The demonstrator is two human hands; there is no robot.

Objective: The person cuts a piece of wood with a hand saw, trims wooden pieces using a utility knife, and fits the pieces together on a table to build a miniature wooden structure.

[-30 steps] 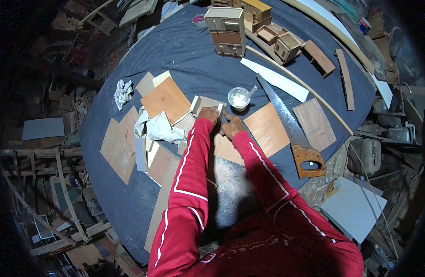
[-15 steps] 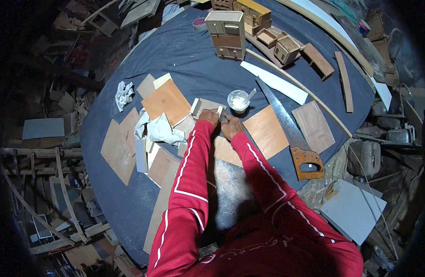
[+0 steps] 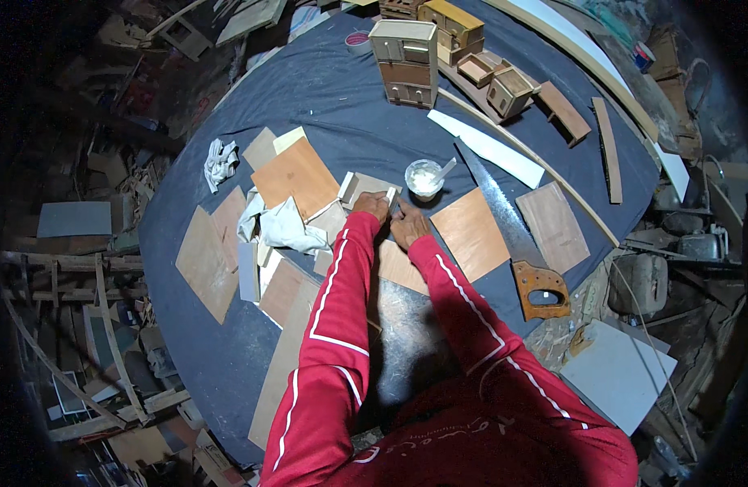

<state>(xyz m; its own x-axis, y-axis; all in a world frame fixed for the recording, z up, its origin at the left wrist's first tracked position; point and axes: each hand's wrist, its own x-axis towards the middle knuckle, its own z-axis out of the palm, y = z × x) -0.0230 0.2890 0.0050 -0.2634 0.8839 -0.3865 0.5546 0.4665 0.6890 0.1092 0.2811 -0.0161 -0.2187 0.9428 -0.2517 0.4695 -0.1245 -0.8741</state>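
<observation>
A small shallow wooden box with raised sides lies on the dark cloth in the middle. My left hand is closed on its near side, by a pale strip at the right corner. Against that same corner, my right hand has its fingers bent and pressed together; whatever they may pinch is hidden. Just beyond the right hand stands a clear plastic cup of white paste, with a pale stick leaning in it.
A handsaw and thin wooden panels lie to the right. On the left are more panels and a white rag. A miniature cabinet and other small wooden furniture stand at the back.
The whole view has shifted very slightly. Both hands stay at the same corner of the small wooden box, with hardly any visible movement.
</observation>
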